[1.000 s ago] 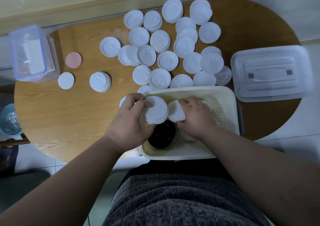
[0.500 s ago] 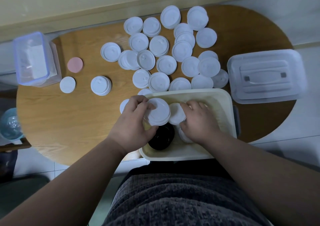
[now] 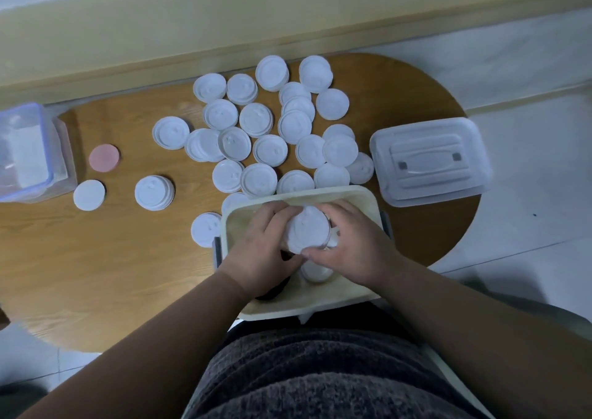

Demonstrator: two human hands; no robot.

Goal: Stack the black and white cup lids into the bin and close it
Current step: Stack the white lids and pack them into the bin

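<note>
A cream bin (image 3: 336, 300) stands at the table's near edge. Inside it, both hands close around one stack of white lids (image 3: 308, 232): my left hand (image 3: 261, 252) grips its left side and my right hand (image 3: 349, 247) grips its right side, thumb on the front rim. Under my left hand a stack of black lids (image 3: 272, 292) shows partly. Another white lid (image 3: 315, 271) lies on the bin floor below the held stack. Several loose white lids (image 3: 275, 149) are spread over the wooden table beyond the bin. The bin's clear cover (image 3: 429, 160) lies to the right.
A clear box with a blue-rimmed cover (image 3: 28, 152) stands at the table's left edge. A pink disc (image 3: 104, 158) and a flat white disc (image 3: 89, 195) lie beside it, with a short lid stack (image 3: 153, 192) nearby. A wall ledge runs behind the round table (image 3: 96, 274).
Both hands have come together in the bin: the left hand's stack and the right hand's lids now form one stack held between them. The camera view has tilted down and shifted.
</note>
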